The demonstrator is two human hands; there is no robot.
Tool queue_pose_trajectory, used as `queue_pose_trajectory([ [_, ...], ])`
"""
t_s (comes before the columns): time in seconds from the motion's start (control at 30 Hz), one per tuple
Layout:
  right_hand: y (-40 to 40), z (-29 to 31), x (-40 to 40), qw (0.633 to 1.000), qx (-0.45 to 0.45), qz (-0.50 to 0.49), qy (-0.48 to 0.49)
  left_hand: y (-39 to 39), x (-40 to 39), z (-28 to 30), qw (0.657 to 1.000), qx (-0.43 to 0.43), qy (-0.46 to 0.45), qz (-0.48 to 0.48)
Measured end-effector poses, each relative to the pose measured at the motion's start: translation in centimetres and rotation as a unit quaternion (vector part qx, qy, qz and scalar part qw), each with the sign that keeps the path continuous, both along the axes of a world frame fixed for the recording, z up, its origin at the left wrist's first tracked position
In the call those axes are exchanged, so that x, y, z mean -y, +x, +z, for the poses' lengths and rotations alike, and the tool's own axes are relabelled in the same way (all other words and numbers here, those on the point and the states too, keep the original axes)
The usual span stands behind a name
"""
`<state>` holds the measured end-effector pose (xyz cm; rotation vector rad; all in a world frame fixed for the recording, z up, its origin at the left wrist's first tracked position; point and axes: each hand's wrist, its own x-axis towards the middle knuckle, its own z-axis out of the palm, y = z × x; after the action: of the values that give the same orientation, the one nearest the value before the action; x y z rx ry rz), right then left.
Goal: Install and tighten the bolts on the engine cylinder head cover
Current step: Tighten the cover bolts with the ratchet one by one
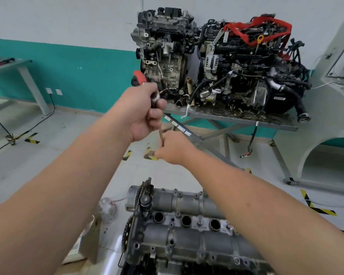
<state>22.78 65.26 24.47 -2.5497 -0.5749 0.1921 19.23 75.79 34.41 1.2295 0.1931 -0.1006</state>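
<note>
Screwdriver held in both hands above the cylinder head cover.

The red-and-black handle of the screwdriver (140, 81) is gripped in the left hand (145, 114); its thin shaft is pinched lower down by the curled fingers of the right hand (174, 148). The cylinder head cover (187, 231) lies below the forearms, its three round plug wells open. Two complete engines (216, 62) are carried on a metal table (246, 119) behind.
</note>
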Motion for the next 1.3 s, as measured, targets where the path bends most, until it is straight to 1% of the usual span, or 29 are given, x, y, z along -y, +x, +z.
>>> queue_pose_trajectory([
  [0.07,-0.9,-2.0,2.0,0.998,-0.029,-0.008,-0.054,-0.7,1.0,-2.9,0.999,-0.035,-0.031,-0.014],
  [0.13,-1.5,-4.1,3.0,0.996,-0.046,0.002,-0.081,-1.2,2.2,-5.5,0.996,-0.051,-0.065,-0.042],
  [0.3,-2.1,-6.5,4.9,0.996,-0.072,-0.033,-0.051,-1.7,3.6,-8.2,0.980,-0.014,-0.156,-0.124],
  [0.4,-3.1,-6.8,6.1,0.994,-0.084,-0.050,-0.040,-2.2,4.7,-9.0,0.969,-0.003,-0.204,-0.143],
  [0.47,-3.8,-7.0,7.2,0.993,-0.087,-0.057,-0.047,-2.6,6.0,-9.4,0.965,-0.009,-0.216,-0.149],
  [0.57,-4.7,-7.5,9.3,0.992,-0.079,-0.077,-0.058,-3.1,8.1,-9.7,0.967,-0.032,-0.201,-0.155],
  [0.67,-5.3,-7.7,11.1,0.991,-0.079,-0.075,-0.075,-3.6,9.9,-9.8,0.965,-0.051,-0.197,-0.163],
  [1.0,-6.5,-9.3,13.5,0.993,-0.074,-0.027,-0.084,-5.0,12.6,-10.1,0.967,-0.115,-0.168,-0.155],
  [1.07,-6.7,-9.8,13.8,0.993,-0.087,-0.013,-0.082,-5.2,12.6,-10.3,0.966,-0.134,-0.153,-0.158],
  [1.2,-7.3,-10.4,13.9,0.989,-0.140,0.041,-0.037,-5.8,12.5,-10.8,0.965,-0.171,-0.099,-0.172],
  [1.3,-7.8,-10.5,13.5,0.983,-0.157,0.081,-0.058,-6.3,12.5,-11.3,0.966,-0.180,-0.084,-0.168],
])
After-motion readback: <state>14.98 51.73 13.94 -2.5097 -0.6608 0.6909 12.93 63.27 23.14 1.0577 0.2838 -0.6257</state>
